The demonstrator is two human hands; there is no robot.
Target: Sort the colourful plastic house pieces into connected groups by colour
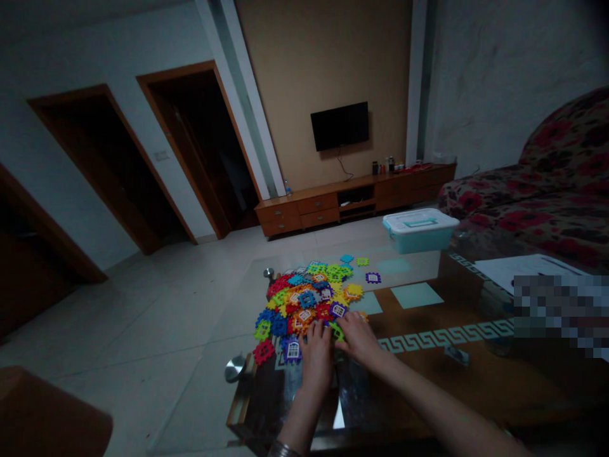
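Plastic interlocking building pieces (304, 304) in red, blue, green, yellow, orange and purple lie heaped on a glass-topped coffee table (428, 317). Each piece is a notched, gear-like square, and some have small window shapes. The person's left hand (316, 362) lies on the near edge of the heap, its fingers close together, and a metal bangle (283, 451) circles that wrist. The right hand (360, 336) rests just beside it, fingers slightly spread, touching the pieces next to a green one (336, 331). Whether either hand grips a piece cannot be told. A few loose pieces, including a purple one (373, 277), sit apart beyond the heap, near pale teal squares (417, 295) on the table. A Greek-key border (442, 339) runs across the tabletop. Farther right lies a paper sheet (523, 270), its print unreadable and partly covered by a pixelated patch. Past the table are a lidded teal storage box (420, 230), a floral sofa (523, 190), and a wall-mounted television (339, 125) above a wooden cabinet (352, 203).
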